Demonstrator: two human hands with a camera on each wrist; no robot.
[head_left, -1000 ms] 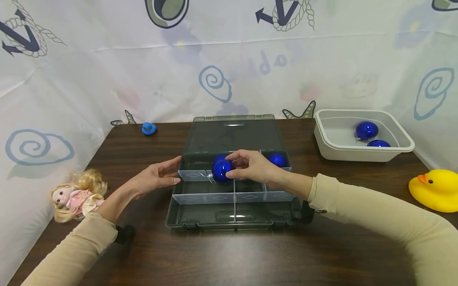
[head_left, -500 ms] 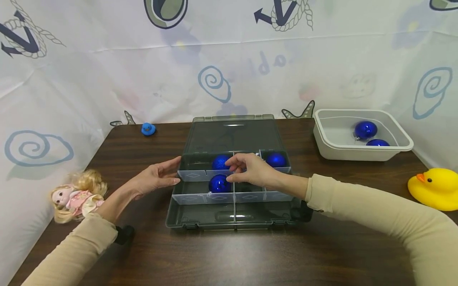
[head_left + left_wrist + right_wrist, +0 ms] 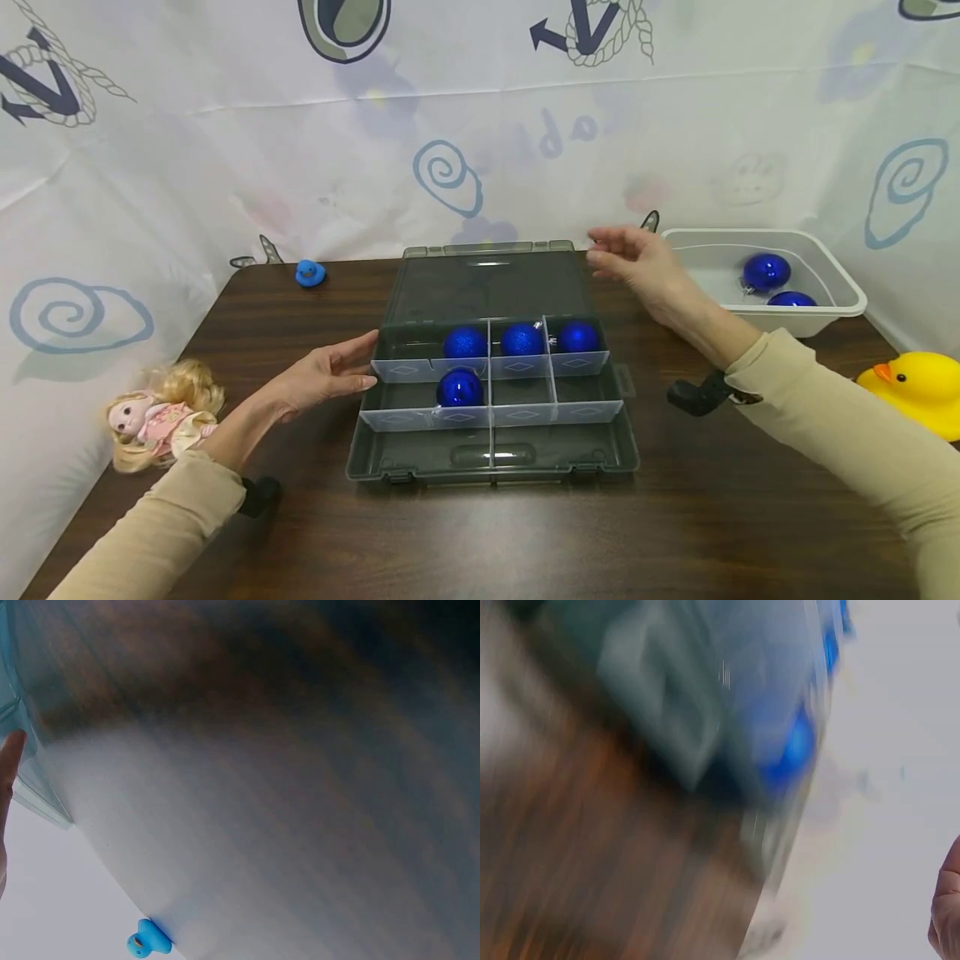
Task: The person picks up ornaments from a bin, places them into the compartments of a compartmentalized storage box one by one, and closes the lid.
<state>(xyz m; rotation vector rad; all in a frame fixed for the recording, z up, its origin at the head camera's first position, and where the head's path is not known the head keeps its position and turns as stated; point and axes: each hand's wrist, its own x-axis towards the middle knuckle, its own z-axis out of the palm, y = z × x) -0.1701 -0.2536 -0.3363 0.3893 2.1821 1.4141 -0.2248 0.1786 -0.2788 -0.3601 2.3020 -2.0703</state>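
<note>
A dark brown wood-grain table (image 3: 480, 550) carries an open, divided case (image 3: 521, 392) of smoky see-through plastic at its middle, the raised side turned to the far edge and the lid laid back toward it. At the far right corner stands an off-white tub (image 3: 832, 323). A large yellow duck (image 3: 911, 393) sits by the right edge, partly cut off by the frame. A small blue duck (image 3: 310, 272) perches at the far edge near the left corner, while a blond doll (image 3: 167, 421) in pink lies along the left edge, head outward.
</note>
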